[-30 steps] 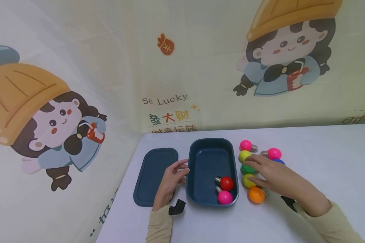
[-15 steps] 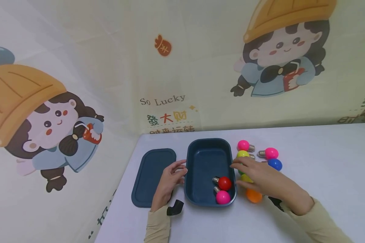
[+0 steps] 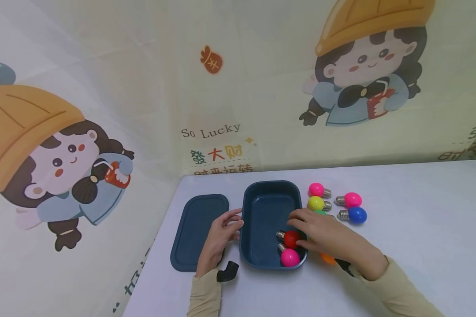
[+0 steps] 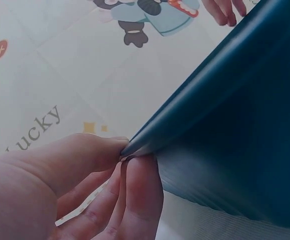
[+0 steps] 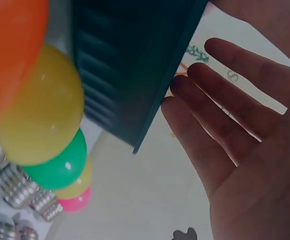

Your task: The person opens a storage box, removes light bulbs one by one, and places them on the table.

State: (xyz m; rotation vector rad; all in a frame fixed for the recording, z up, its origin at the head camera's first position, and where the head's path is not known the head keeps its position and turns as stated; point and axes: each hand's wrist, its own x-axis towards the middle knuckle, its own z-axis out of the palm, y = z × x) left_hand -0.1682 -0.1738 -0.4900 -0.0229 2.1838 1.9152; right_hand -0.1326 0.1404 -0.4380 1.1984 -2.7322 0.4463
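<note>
A dark blue plastic box [image 3: 265, 207] stands upright on the table, uncovered. Inside, near its front right corner, lie a red light bulb [image 3: 290, 238] and a pink light bulb [image 3: 290, 257]. My left hand [image 3: 219, 235] pinches the box's left rim between thumb and fingers, as the left wrist view confirms. Above the box's right side hovers my right hand [image 3: 327, 231], its thumb by the red bulb. In the right wrist view the right hand [image 4: 135, 185] is not shown from above; the fingers [image 5: 199, 145] are long and extended, holding nothing visible.
A matching lid [image 3: 198, 233] lies flat to the left. Right of the box are a pink bulb [image 3: 316, 189], a yellow bulb [image 3: 316, 203], another pink bulb [image 3: 353, 200], a blue bulb [image 3: 357, 215], a green bulb [image 5: 60, 162] and an orange bulb [image 5: 10, 55]. Patterned cloth hangs behind.
My right hand has moved left from over the loose bulbs to above the box's right side. My left hand stays at the left rim.
</note>
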